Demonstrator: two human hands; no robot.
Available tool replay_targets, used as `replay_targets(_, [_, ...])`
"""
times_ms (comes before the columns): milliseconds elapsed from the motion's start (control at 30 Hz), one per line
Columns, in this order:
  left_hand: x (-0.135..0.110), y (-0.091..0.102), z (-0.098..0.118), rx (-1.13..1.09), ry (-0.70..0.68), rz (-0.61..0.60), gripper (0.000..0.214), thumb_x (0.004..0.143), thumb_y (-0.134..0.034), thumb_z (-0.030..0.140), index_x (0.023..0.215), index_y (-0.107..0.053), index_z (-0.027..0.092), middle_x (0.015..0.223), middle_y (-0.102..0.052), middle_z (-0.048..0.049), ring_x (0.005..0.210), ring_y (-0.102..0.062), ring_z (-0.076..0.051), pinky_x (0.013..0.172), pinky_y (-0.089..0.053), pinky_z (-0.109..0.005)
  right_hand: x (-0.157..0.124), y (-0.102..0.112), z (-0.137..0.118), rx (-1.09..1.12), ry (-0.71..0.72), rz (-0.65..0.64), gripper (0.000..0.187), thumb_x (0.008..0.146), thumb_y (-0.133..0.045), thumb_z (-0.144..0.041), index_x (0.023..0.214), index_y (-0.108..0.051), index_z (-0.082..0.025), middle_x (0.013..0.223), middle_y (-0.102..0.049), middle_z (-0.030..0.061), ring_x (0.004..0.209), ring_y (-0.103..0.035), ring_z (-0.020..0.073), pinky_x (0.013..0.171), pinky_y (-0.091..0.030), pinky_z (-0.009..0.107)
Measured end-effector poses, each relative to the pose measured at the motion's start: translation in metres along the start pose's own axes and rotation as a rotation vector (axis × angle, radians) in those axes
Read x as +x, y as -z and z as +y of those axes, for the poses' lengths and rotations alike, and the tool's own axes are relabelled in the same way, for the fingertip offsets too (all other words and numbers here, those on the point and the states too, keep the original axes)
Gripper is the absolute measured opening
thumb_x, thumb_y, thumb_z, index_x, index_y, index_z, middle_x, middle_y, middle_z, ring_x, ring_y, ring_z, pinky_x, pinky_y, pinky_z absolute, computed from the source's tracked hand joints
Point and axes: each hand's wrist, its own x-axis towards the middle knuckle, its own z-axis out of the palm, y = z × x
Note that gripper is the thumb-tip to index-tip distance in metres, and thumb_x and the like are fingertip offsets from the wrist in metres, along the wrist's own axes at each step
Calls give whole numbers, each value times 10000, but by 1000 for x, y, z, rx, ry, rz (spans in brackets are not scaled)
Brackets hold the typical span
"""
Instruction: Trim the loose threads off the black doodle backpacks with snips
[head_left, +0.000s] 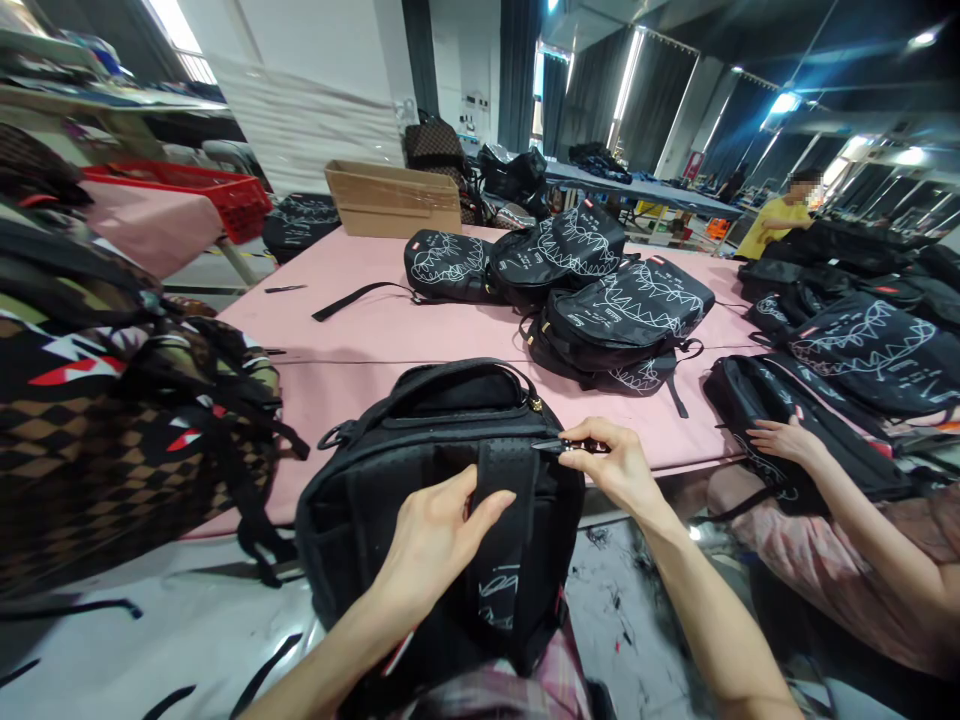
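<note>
A black backpack (420,460) stands upright at the table edge in front of me, its strap side turned up towards me. My left hand (442,520) grips a wide black shoulder strap (504,465), the thumb lying over it and the other fingers partly hidden. In my right hand (611,462) is a pair of small dark thread snips (574,446), held closed around the handles. The pointed blades reach the strap's upper right edge, just below the backpack's top handle (427,385).
Several black backpacks with white scribble print (622,310) lie on the pink table (360,340). A checkered backpack (127,430) stands at left, a cardboard box (394,200) at the back. To the right, a co-worker's hand (787,440) rests on another black backpack (765,400).
</note>
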Motion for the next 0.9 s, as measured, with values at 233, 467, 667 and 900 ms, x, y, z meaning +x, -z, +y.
replay_targets(233, [-3,1,2,-6,-2,-7,371,829,-436,481,708,-580,161,567,-492,15,501,-411,-105,475,-321,-198,-4,5,-7,-96,140,38,86,769,-684,-254,842,-699,-211,787,-671,38,756,-595,190,667,-466,300])
replay_targets(467, [-3,1,1,0,-20,-7,366,840,-428,472,716,-581,165,587,-526,9,530,-468,-115,512,-364,-203,0,7,-1,163,-159,-86,162,713,-710,-294,826,-709,-178,765,-685,34,693,-620,182,611,-482,282])
replay_targets(667, [-2,1,-1,-8,1,-17,366,839,-435,476,739,-593,162,596,-538,5,531,-466,-116,510,-362,-204,1,9,-1,-17,50,-14,118,754,-692,-261,856,-703,-204,825,-690,45,785,-623,202,712,-486,320])
replay_targets(900, [-2,1,1,-22,1,-13,352,836,-449,467,767,-612,163,614,-562,2,546,-483,-119,522,-376,-204,-1,7,-2,-161,180,20,133,784,-682,-284,899,-691,-217,822,-690,45,778,-618,205,708,-485,329])
